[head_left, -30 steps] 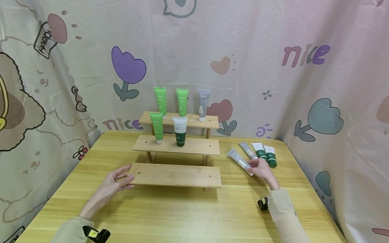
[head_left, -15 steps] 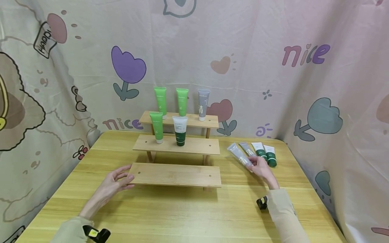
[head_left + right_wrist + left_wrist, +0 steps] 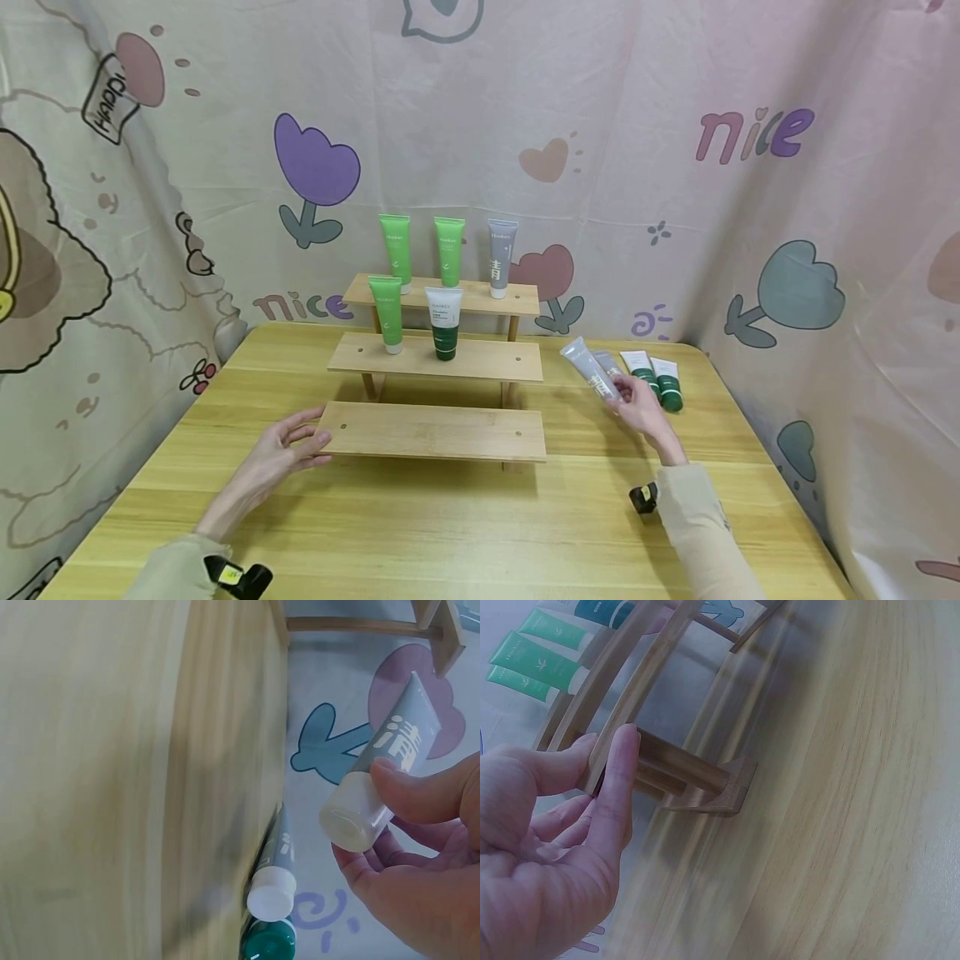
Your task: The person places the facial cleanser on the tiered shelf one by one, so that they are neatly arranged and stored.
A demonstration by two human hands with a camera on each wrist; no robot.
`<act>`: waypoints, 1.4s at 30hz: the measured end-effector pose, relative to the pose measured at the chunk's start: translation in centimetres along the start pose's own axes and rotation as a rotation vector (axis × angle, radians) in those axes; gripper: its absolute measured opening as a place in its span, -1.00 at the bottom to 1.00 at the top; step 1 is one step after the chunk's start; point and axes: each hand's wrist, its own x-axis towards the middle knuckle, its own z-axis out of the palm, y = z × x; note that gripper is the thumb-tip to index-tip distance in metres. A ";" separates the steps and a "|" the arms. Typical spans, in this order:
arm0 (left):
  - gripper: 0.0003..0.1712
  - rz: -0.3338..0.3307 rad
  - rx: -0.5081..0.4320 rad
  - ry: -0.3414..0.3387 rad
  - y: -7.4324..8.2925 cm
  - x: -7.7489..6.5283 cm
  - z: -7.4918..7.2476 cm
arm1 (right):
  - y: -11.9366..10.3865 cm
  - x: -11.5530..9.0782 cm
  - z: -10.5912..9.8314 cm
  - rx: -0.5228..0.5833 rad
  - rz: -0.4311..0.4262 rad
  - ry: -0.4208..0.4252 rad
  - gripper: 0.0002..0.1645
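My right hand grips a grey squeeze tube near its white cap, thumb on one side and fingers on the other. In the right wrist view the held tube is tilted and up off the table. My left hand pinches the left end of the lowest shelf of a three-step wooden stand; the left wrist view has the thumb above and a finger below the board. On the top shelf stand two green tubes and a grey tube. A green tube and a white-and-green tube stand on the middle shelf.
Behind my right hand lie another grey tube and two white-and-green tubes on the wooden table. A printed curtain hangs behind the table and along both sides.
The right hand has lifted the grey tube off the table and moved it slightly away from me, tipping its flat end up. The left hand stays on the lowest shelf.
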 end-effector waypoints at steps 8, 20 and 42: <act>-0.14 0.002 -0.007 -0.001 0.1 0.0 0.0 | -0.8 0.0 0.1 0.056 -0.013 0.008 -0.47; -0.14 -0.002 -0.005 0.001 0.2 0.0 0.1 | -1.8 0.2 0.4 0.132 -0.027 0.028 -0.50; -0.13 -0.015 0.002 0.000 0.2 -0.1 0.1 | -4.4 1.0 1.0 0.320 0.001 0.006 -0.38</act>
